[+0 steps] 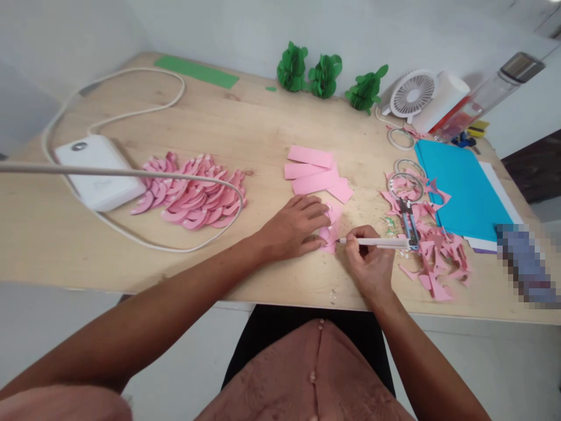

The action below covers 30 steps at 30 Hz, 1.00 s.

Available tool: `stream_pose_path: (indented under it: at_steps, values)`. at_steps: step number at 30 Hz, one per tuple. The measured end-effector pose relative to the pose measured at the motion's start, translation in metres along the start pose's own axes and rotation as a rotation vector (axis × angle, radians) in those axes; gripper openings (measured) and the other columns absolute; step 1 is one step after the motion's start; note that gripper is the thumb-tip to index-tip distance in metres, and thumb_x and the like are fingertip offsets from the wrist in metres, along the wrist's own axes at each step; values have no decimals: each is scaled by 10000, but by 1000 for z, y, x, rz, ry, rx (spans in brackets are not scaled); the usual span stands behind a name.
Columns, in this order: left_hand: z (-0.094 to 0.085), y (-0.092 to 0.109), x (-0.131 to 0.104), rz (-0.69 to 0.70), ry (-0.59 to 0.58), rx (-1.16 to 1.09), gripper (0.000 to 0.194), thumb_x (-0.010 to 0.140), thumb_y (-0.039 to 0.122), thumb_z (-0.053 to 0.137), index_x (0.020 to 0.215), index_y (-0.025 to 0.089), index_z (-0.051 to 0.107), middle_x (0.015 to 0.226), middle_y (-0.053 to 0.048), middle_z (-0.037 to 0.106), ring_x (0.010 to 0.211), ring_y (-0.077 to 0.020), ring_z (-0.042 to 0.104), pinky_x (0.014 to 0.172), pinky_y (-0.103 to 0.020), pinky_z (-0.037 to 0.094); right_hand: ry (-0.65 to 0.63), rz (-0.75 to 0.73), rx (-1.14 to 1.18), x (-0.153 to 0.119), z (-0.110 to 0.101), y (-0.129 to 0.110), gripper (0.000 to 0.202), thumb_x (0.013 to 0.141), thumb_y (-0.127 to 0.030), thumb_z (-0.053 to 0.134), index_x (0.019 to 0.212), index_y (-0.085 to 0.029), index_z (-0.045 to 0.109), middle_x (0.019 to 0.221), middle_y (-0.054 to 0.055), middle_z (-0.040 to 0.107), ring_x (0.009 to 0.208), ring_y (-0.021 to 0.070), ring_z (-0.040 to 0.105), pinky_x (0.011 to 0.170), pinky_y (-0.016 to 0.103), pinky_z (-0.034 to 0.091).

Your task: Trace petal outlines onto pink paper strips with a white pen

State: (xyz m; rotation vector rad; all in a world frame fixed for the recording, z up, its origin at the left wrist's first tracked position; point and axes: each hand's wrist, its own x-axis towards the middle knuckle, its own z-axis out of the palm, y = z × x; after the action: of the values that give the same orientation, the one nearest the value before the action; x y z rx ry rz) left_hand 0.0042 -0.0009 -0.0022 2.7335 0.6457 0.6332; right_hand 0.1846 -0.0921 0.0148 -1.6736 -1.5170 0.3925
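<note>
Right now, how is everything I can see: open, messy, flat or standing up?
Left hand: open, resting on the marked pink strip
Right hand: closed around the white pen
White pen: held, tip at the strip's edge
Marked pink strip: flat, curved outlines showing
Loose pink strips: overlapping
Curved pink pieces: heaped
Pink scraps: scattered
Green paper plants: standing
Fan: standing; can't tell if spinning
Bottle: capped
Blue paper: flat
White cable: looped

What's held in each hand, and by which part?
Right hand: white pen, gripped near its tip. Left hand: no visible grip, resting on pink paper piece.
</note>
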Motion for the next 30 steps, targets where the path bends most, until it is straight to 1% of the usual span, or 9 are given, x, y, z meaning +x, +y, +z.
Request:
stream_pose_path:
  at_steps: [6, 13, 30]
  values:
    - [1, 0, 0, -1, 2, -2, 239, 894, 347, 556, 1067, 189, 601, 1303, -100, 568, 1270, -286, 430, 1072, -446, 322, 11, -3, -3, 0, 0, 0, 108, 817, -234, 519, 721, -199, 555, 595, -35, 538, 523, 111, 491, 499, 227, 379]
    - [0, 1, 0, -1, 7, 1, 229, 887, 338, 565, 1054, 185, 603, 1294, -99, 573, 1265, -290, 432, 1069, -448, 322, 6, 13, 12, 0, 1, 1, 102, 828, -229, 517, 741, -195, 558, 578, -52, 513, 472, 92, 445, 458, 219, 344]
    - [-1, 1, 0, -5, 7, -10, 224, 888, 330, 560, 1058, 191, 604, 1291, -98, 575, 1265, -284, 432, 1067, -444, 323, 20, -24, 0, 0, 2, 1, 105, 846, -215, 514, 753, -195, 558, 600, -49, 525, 490, 91, 453, 474, 218, 355]
